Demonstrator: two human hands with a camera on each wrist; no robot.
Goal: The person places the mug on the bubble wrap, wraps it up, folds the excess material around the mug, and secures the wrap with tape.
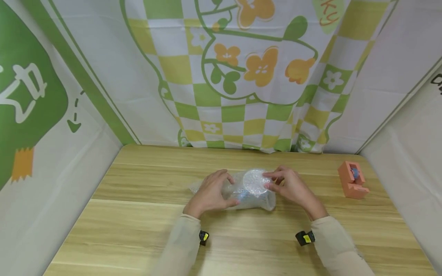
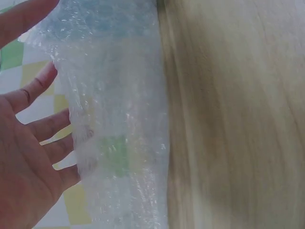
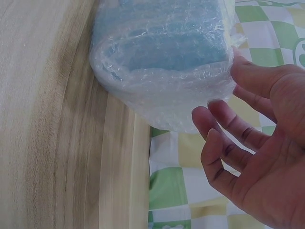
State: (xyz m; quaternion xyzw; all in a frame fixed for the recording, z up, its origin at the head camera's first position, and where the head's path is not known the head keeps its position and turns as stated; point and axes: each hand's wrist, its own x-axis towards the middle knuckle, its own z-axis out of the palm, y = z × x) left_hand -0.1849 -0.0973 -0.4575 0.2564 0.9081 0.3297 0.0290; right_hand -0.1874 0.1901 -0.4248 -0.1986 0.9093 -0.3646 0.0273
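A bundle of bubble wrap [image 1: 248,202] lies across the wooden table in the head view, with something blue showing through it. My left hand [image 1: 213,193] holds the bundle from above, thumb on the near side and fingers on the far side; in the left wrist view the fingertips [image 2: 62,117] touch the edge of the wrap. At the bundle's right end, my right hand [image 1: 291,186] pinches the wrap between thumb and index finger. The right wrist view shows the loose end of the bubble wrap [image 3: 167,95] extending past the blue item [image 3: 167,50].
An orange tape dispenser [image 1: 352,180] with a blue roll stands at the table's right back. Behind the wooden table [image 1: 138,214] hangs a green and yellow checked cloth [image 1: 231,111]. White cloth walls flank both sides.
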